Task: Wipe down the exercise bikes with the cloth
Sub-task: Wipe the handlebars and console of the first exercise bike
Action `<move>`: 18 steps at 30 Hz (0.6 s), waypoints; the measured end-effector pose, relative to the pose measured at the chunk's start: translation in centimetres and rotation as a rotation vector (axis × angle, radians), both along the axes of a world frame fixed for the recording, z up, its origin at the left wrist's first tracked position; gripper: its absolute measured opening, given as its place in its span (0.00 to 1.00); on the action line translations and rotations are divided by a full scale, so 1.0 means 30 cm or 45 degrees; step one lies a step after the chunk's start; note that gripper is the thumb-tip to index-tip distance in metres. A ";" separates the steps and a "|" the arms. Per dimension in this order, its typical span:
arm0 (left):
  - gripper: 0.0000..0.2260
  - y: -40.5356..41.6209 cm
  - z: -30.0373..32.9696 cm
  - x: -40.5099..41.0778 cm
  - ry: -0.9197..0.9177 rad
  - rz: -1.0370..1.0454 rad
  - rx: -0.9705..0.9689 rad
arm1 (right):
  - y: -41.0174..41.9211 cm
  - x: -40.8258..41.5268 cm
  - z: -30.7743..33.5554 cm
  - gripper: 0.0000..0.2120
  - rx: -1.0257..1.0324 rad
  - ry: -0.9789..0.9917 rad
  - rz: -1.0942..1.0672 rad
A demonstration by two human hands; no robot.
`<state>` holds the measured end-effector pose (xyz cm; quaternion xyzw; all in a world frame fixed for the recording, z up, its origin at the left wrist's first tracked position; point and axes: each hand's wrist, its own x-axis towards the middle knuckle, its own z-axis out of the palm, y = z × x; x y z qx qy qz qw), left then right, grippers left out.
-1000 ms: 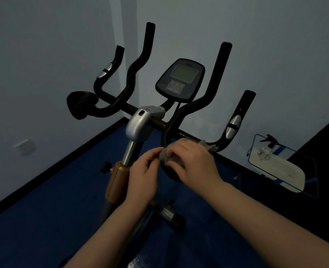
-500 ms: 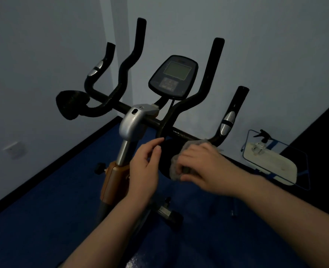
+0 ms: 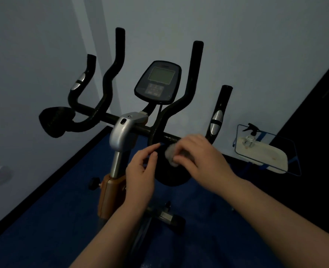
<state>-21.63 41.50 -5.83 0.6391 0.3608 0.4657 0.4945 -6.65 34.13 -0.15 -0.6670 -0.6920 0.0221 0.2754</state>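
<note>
An exercise bike stands in front of me, with black handlebars [image 3: 109, 78], a console screen [image 3: 158, 82] and a silver stem clamp [image 3: 123, 130]. My right hand [image 3: 200, 155] grips a small grey cloth [image 3: 170, 153] and holds it against the black elbow pad [image 3: 171, 176] just under the right side of the crossbar. My left hand [image 3: 142, 171] rests on the pad's left edge, its fingers lightly bent and nothing in them. The other black elbow pad [image 3: 53, 120] sits at the left end of the bar.
A white tray with a blue wire frame [image 3: 264, 153] stands at the right by the wall, and a spray bottle [image 3: 250, 136] is on it. The floor is blue matting [image 3: 43, 219]. White walls close in behind and to the left of the bike.
My right hand has slid the cloth from the pad's upper left toward the right along the pad. My left hand let go of the cloth and now rests beside it.
</note>
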 end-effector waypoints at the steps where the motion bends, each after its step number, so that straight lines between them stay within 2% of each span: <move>1: 0.12 -0.003 0.001 0.002 -0.003 0.002 0.004 | 0.018 -0.017 -0.007 0.05 0.030 0.073 -0.126; 5: 0.12 -0.005 -0.002 0.003 0.016 0.007 0.016 | -0.028 -0.098 -0.114 0.03 0.163 0.192 -0.464; 9: 0.13 -0.002 -0.009 0.005 0.013 0.020 0.062 | -0.063 -0.111 -0.124 0.06 0.234 0.399 -0.456; 13: 0.13 -0.006 -0.016 0.018 0.019 0.071 0.109 | 0.048 -0.068 -0.064 0.03 0.170 0.625 -0.500; 15: 0.13 -0.011 -0.024 0.024 0.005 0.096 0.112 | 0.034 -0.104 -0.096 0.03 0.251 0.742 -0.593; 18: 0.13 -0.022 -0.040 0.041 -0.024 0.150 0.151 | -0.036 -0.165 -0.160 0.03 0.387 0.777 -0.660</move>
